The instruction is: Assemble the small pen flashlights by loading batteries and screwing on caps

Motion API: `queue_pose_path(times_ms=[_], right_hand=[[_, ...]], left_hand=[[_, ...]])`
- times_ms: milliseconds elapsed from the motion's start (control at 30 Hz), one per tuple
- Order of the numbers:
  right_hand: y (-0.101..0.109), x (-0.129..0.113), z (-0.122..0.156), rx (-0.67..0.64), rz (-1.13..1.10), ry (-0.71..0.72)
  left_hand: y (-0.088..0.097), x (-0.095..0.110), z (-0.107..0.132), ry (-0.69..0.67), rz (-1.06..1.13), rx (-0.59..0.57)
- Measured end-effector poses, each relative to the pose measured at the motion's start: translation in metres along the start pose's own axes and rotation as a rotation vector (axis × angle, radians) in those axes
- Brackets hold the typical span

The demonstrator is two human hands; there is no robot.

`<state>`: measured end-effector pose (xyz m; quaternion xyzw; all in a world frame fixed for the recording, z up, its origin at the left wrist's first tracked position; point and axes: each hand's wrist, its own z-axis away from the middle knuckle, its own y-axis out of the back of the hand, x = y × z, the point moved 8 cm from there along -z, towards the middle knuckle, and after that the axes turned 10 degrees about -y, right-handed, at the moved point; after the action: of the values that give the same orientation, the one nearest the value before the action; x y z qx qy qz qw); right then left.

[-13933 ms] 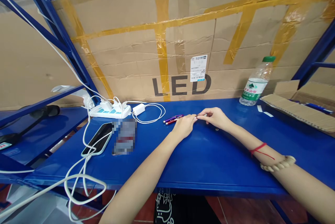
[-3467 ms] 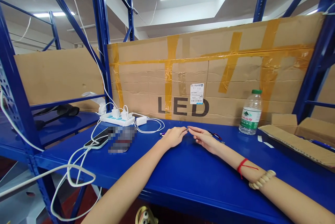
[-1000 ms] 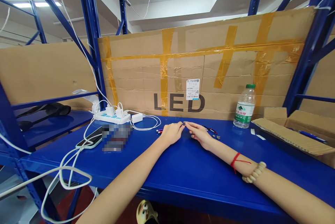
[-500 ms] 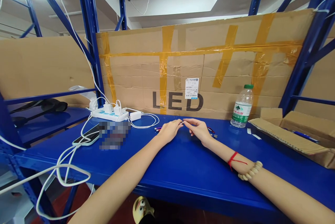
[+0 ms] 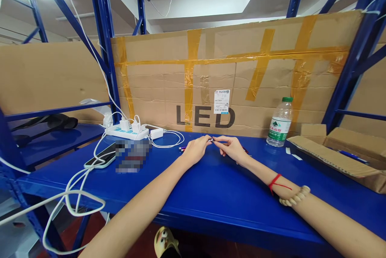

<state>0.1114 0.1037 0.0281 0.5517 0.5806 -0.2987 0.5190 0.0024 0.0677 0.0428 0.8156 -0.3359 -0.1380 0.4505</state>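
Observation:
My left hand [image 5: 195,150] and my right hand [image 5: 233,149] rest on the blue shelf [image 5: 211,187], fingertips meeting. Between them they pinch a slim pen [image 5: 216,141] with a silvery tip at the left end. The right hand's fingers curl round its dark barrel, and the left thumb and fingers close on the tip. A purple pen [image 5: 182,149] lies on the shelf just left of my left hand. A little of a red pen part [image 5: 246,151] shows behind my right hand.
A taped cardboard sheet marked LED [image 5: 235,77] stands along the back. A water bottle [image 5: 279,123] stands at the right, beside an open cardboard box [image 5: 340,155]. At the left lie a white power strip [image 5: 126,131], white cables [image 5: 75,185] and a phone [image 5: 99,156].
My right hand has curled tighter round the pen and lifted it slightly off the shelf. The left hand's fingers have closed on its tip. The camera barely moved.

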Motion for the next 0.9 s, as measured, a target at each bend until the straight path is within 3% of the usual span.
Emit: queue_pose_path(times_ms=[233, 433, 900], right_hand=[[0.002, -0.005, 0.002, -0.095, 0.052, 0.034], [0.003, -0.015, 0.009, -0.099, 0.066, 0.016], [0.001, -0.009, 0.008, -0.09, 0.146, -0.013]], left_hand=[[-0.004, 0.006, 0.001, -0.062, 0.062, -0.073], [-0.002, 0.011, 0.002, -0.044, 0.066, -0.079], [-0.005, 0.013, 0.004, -0.085, 0.029, -0.087]])
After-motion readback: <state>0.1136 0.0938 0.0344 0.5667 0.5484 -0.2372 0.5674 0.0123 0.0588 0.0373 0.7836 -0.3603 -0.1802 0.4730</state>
